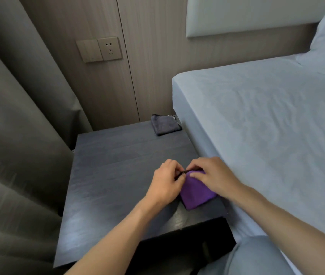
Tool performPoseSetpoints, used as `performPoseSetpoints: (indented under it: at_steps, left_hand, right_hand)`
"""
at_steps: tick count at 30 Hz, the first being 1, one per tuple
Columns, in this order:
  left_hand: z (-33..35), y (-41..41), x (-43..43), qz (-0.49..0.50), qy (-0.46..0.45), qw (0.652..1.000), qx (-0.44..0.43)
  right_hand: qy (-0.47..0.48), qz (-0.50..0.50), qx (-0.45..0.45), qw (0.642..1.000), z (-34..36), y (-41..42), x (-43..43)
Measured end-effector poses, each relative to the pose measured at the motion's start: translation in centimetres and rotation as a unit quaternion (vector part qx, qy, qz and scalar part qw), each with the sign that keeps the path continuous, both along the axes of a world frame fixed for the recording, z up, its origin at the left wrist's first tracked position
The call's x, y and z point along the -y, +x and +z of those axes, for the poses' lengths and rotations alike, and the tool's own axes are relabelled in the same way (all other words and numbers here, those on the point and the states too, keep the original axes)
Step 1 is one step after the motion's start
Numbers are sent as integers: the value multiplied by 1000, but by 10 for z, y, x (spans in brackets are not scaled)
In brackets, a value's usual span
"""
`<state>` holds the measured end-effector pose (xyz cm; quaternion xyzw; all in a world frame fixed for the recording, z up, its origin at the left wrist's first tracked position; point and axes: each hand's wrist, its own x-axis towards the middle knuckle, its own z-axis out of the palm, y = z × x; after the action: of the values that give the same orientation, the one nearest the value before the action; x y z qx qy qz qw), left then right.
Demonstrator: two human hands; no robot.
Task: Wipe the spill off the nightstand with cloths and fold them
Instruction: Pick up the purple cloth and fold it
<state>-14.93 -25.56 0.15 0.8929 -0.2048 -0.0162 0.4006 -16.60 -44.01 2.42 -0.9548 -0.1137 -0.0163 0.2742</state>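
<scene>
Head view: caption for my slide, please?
Left hand and right hand pinch a purple cloth on the nightstand; grey cloth behind.

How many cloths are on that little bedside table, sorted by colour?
Purple cloth: 1
Grey cloth: 1, folded, at the far corner of the nightstand
Total: 2
</scene>
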Motion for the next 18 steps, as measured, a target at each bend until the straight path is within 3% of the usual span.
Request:
performPoseSetpoints:
  at_steps: [5, 8, 14, 18]
  left_hand:
    - [57, 19, -36, -21, -129, 986, -101]
    - [86, 35, -53, -40, -165, 980, -99]
    - [161, 55, -83, -114, -104, 988, 16]
    - [200, 58, -101, -127, 21, 986, 109]
  right_hand:
    - [26, 42, 53, 997, 60, 17, -18]
    - [49, 69, 90, 992, 87, 34, -32]
    - [56, 100, 167, 979, 146, 61, -52]
    - [47, 126, 195, 971, 185, 71, -64]
